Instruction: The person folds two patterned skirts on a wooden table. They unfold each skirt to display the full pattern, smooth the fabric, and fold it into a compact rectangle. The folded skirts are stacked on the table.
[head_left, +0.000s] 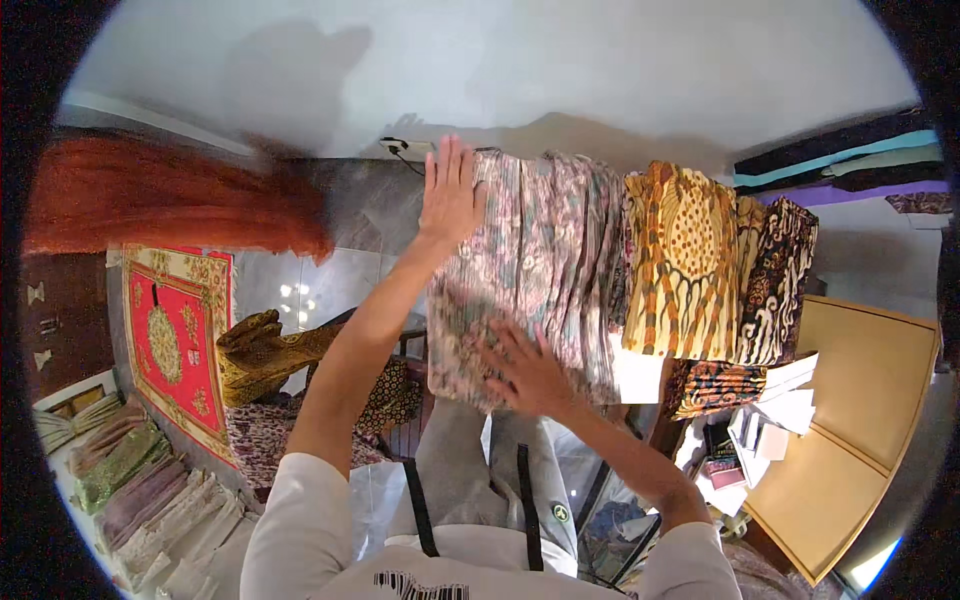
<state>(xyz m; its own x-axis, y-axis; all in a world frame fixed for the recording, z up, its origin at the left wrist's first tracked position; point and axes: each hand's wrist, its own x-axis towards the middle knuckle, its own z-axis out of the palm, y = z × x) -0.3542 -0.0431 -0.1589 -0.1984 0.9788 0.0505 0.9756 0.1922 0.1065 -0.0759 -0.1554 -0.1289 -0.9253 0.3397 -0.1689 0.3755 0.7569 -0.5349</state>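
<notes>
A pleated cloth (525, 262) with a pink, grey and green floral pattern lies in front of me against the wall. My left hand (452, 191) is at its far left edge, flat and with fingers outstretched; whether it presses the cloth or hovers is hard to tell. Over the near part, my right hand (529, 367) rests palm down with spread fingers. Neither hand grips anything. Just right of the floral cloth is a yellow and brown patterned folded cloth (681, 262), and beyond it a black and cream one (776, 277).
Reddish-brown sheer fabric (172, 199) hangs at far left, above a red floral rug (176, 337). Folded lace-like textiles (150, 502) line the lower left. A tan board (862, 390) and white papers (772, 420) are at right. A cable plug (394, 145) sits by the wall.
</notes>
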